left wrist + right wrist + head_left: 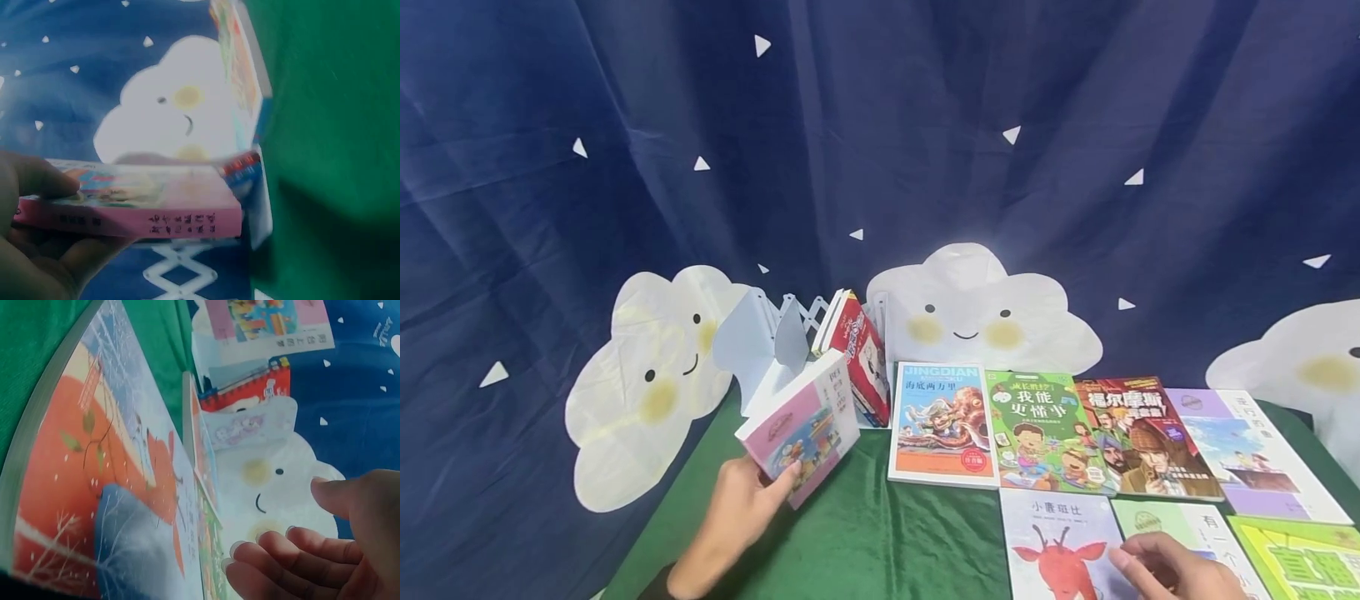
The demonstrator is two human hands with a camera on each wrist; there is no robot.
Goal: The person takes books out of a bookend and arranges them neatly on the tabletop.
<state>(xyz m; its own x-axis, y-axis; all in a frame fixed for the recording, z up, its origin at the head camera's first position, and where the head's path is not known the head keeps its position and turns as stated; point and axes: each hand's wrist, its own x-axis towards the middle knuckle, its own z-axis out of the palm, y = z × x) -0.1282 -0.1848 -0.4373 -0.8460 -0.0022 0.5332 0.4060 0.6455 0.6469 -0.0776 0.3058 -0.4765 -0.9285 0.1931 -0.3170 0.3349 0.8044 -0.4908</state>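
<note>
My left hand grips a pink-and-white book, thumb on its front cover and fingers behind. The book tilts in front of a light blue expandable bookend, where red-covered books lean at the right. In the left wrist view, the book's pink spine faces the camera. My right hand holds nothing, its fingers loosely bent over the deer book and a pale green book. The right wrist view shows the same right hand with thumb and fingers apart.
A row of books lies flat at the back: an octopus-cover book, a green book, a detective book and a purple-white book. A lime book lies front right. Green cloth covers the table; a cloud-patterned curtain hangs behind.
</note>
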